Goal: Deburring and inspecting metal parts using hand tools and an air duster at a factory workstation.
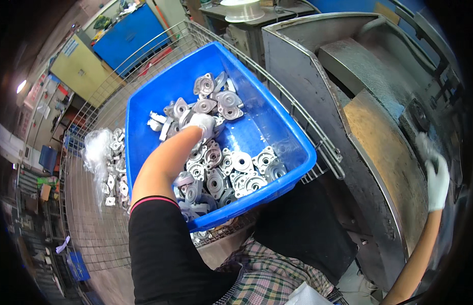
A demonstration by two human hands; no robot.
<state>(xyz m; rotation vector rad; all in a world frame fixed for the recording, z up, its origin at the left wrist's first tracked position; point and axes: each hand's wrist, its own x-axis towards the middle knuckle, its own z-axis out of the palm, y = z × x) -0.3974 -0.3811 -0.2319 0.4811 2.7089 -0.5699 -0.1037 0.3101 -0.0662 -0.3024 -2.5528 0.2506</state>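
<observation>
My left hand point(201, 125), in a white glove, reaches down into a blue plastic bin point(264, 109) and touches the grey metal castings heaped there. Its fingers are mostly hidden, so whether they grip one cannot be made out. Flanged castings point(242, 161) with round holes also lie at the bin's near end. Off to the right, my gloved right hand point(437, 184) is closed on a motion-blurred grey metal casting point(426, 146). That piece is up against or just beside a dark wheel-like part point(417, 115) of the machine.
The bin rests on a wire mesh cart point(101, 239), with more castings point(114, 173) and clear plastic wrap point(96, 147) at its left. A grey metal machine housing point(343, 127) with a dusty brown slope stands right. Behind are a blue cabinet point(129, 40) and a white spool point(244, 11).
</observation>
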